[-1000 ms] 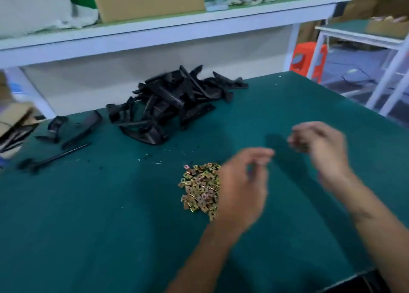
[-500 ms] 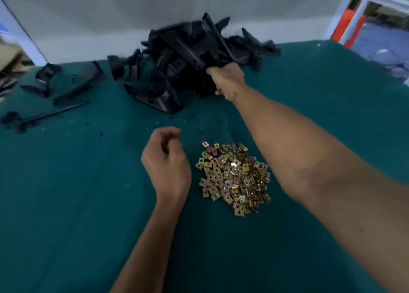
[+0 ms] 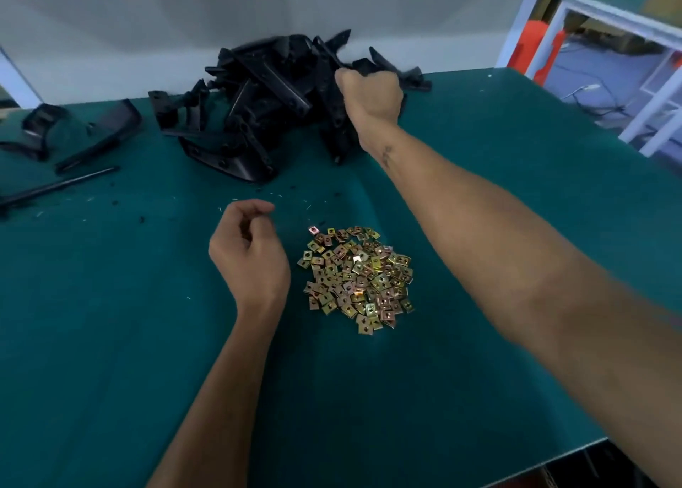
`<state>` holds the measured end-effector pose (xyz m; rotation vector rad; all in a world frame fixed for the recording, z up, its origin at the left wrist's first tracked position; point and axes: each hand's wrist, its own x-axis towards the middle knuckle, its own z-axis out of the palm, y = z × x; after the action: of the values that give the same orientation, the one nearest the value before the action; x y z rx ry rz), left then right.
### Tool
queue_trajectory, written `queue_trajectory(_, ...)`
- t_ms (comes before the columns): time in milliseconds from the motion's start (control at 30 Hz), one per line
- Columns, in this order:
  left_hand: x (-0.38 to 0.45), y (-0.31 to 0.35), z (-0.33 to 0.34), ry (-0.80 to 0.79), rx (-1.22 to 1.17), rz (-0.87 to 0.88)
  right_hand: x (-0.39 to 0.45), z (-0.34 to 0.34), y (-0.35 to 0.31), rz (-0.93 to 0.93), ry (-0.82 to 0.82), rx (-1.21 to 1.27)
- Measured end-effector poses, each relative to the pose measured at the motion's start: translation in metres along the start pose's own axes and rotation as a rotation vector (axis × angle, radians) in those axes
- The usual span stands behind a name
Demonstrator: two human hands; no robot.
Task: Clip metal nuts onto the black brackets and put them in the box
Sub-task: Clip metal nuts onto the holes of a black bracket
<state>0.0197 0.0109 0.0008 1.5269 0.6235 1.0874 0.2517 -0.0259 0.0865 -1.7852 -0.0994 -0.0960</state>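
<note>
1. Looks like pretty early days to me. There's a big heap of black brackets [image 3: 280, 96] at the far edge of the green table [image 3: 110, 340], and I can't spot a single nut clipped onto any of them.
2. The pile of metal nuts [image 3: 356, 275] sits mid-table, well apart from the brackets, and looks pretty full.
3. Right hand [image 3: 371, 94] is reaching into the bracket heap, fingers curled around one bracket [image 3: 365, 66] at the right side of the pile. It's gripped but not lifted clear yet, as far as I can tell.
4. Left hand [image 3: 251, 255] sits just beside the nuts, on their left, fingers curled in with thumb near fingertips. It might be pinching a nut, but honestly I can't tell.
5. A few loose black parts [image 3: 73, 133] lie off to the left.
6. No box in view, so nothing shows as finished. Basically everything is left: clip, drop in box, repeat.
</note>
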Motion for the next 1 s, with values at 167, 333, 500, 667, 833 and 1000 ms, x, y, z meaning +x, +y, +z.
queue_trajectory(167,-0.013,0.012,-0.008,-0.004,0.223,0.242,-0.062,-0.053,-0.008,-0.367,-0.117,-0.076)
queue_trajectory(333,-0.016,0.025,-0.017,-0.065,0.592,0.629,-0.127,-0.122,-0.021,-0.598,-0.678,-0.151)
queue_trajectory(500,-0.022,0.032,-0.018,-0.260,0.817,0.806,-0.144,-0.140,-0.020,-0.619,-0.928,-0.073)
queue_trajectory(667,-0.038,0.037,-0.020,-0.191,0.887,0.748,-0.130,-0.128,0.000,-0.563,-0.892,0.378)
queue_trajectory(833,-0.034,0.035,-0.028,-0.186,0.761,0.464,-0.111,-0.108,0.049,-0.274,-0.432,0.279)
queue_trajectory(1000,-0.028,0.025,-0.031,-0.262,0.300,0.228,-0.099,-0.109,0.084,-0.334,-0.667,-0.481)
